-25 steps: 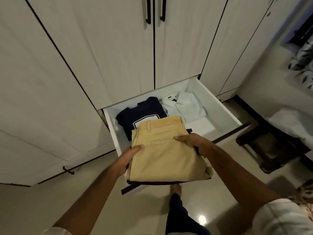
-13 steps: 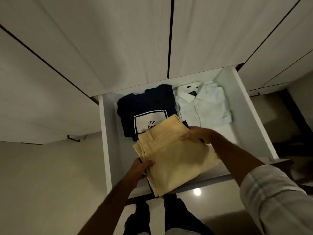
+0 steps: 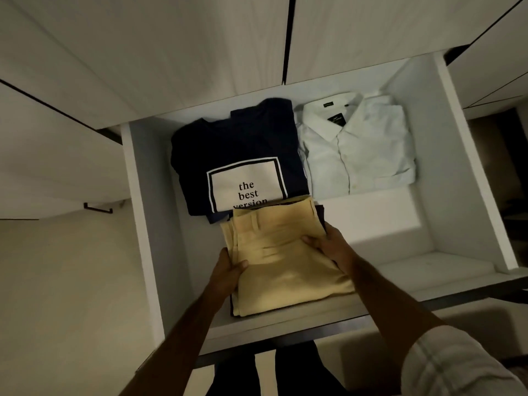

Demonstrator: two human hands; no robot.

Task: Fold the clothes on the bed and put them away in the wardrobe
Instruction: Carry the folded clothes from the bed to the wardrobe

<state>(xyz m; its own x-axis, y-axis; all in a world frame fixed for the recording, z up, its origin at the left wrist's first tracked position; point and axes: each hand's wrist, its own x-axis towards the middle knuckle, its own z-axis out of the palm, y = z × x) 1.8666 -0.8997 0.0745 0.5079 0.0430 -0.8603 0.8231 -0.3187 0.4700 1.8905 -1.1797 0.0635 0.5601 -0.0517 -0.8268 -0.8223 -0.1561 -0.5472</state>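
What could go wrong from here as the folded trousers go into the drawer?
1. The tan trousers already overlap the lower edge of the navy T-shirt; pushing further could rumple its fold.
2. A dark garment lies under the trousers; when the left hand and right hand slide out, the stack may skew.
3. The trousers' near edge lies close to the drawer front and could catch on closing.

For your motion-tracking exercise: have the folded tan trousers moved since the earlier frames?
Yes. The tan trousers went forward and down into the drawer, toward the navy T-shirt.
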